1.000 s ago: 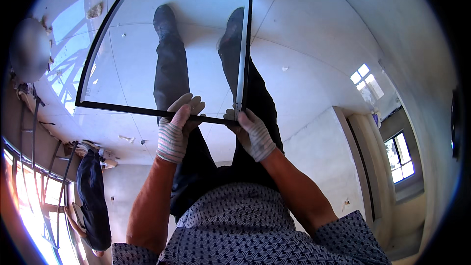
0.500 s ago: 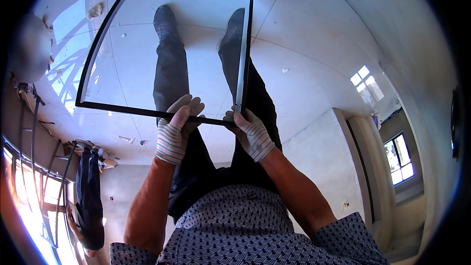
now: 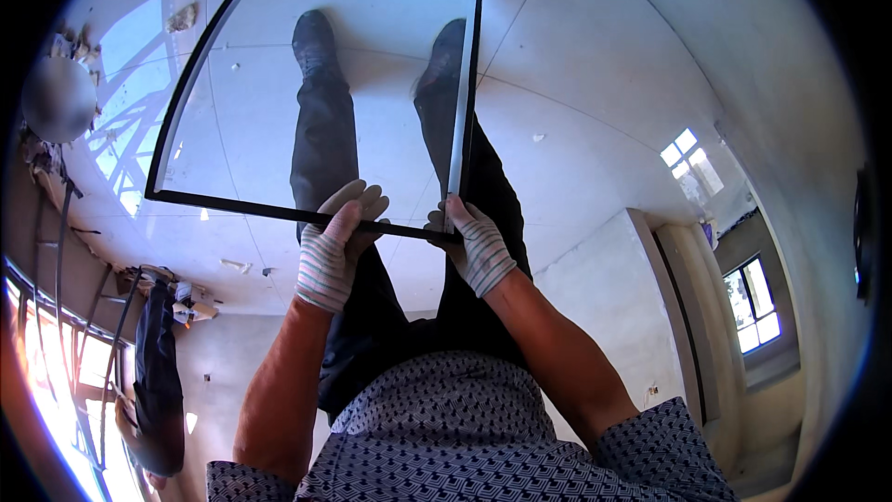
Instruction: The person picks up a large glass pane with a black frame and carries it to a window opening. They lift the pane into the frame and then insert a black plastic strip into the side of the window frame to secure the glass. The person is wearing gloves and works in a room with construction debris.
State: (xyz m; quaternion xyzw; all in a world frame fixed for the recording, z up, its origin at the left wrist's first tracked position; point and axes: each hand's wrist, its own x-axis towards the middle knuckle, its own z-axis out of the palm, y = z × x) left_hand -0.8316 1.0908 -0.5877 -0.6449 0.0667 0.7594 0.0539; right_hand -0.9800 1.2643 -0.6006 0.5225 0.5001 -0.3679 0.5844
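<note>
A large glass pane with a black edge frame [image 3: 223,208] is held out in front of me, its near edge across my hands. Through the glass my shoes and dark trouser legs show. My left hand [image 3: 336,240], in a striped work glove, grips the near edge left of the corner, thumb on top and fingers under the glass. My right hand [image 3: 476,240], gloved alike, pinches the near right corner, with its thumb on the silvery inner strip [image 3: 457,149]. The pane's far edge runs partly out of view at the top.
Pale tiled floor [image 3: 576,56] spreads around me, with small debris scraps [image 3: 236,266]. At the left, another person [image 3: 158,372] in dark clothes stands near a metal ladder-like frame [image 3: 63,251] and bright windows. A wall with a doorway [image 3: 683,316] and window [image 3: 754,302] is at the right.
My right thumb has shifted slightly up along the corner. The pane stays almost in place. The other person at the left has moved a little further left.
</note>
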